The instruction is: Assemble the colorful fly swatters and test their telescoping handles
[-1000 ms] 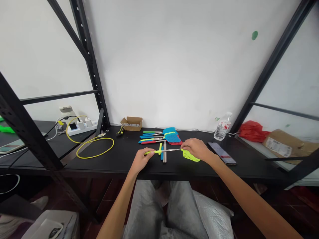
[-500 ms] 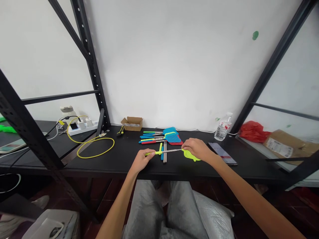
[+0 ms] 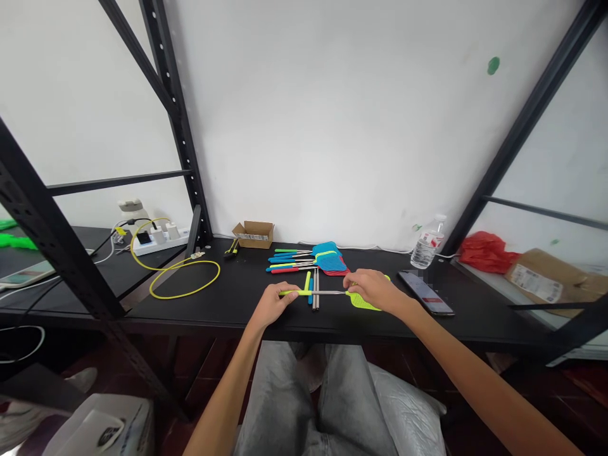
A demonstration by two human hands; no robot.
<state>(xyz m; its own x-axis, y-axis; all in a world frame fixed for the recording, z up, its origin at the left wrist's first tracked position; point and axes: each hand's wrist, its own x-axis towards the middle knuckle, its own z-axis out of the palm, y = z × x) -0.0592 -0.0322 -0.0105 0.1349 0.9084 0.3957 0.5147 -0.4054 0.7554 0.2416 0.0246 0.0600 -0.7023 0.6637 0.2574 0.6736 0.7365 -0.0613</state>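
Between my hands a fly swatter [image 3: 329, 292] with a yellow-green handle, a metal rod and a perforated head lies crosswise, low over the black table. My left hand [image 3: 274, 305] is closed round its handle. At the other end, my right hand [image 3: 371, 288] pinches it where the rod meets the head, covering part of the head. Under the rod lie loose metal rods [image 3: 316, 282], a blue handle [image 3: 310, 299] and a yellow-green handle [image 3: 308, 279]. Behind them is a stack of fly swatters [image 3: 327, 259] in blue, red and yellow-green, handles to the left.
On the right stand a water bottle [image 3: 427, 244] and a phone [image 3: 425, 292]. A small open cardboard box [image 3: 254, 235] sits at the back left, near a coiled yellow cable [image 3: 185, 296] and a power strip [image 3: 164, 244]. Black shelf posts [image 3: 183, 139] flank the table.
The swatter's head has turned to lie flatter, so more of it shows beyond my right hand. Both hands keep their hold, and the view has shifted slightly.
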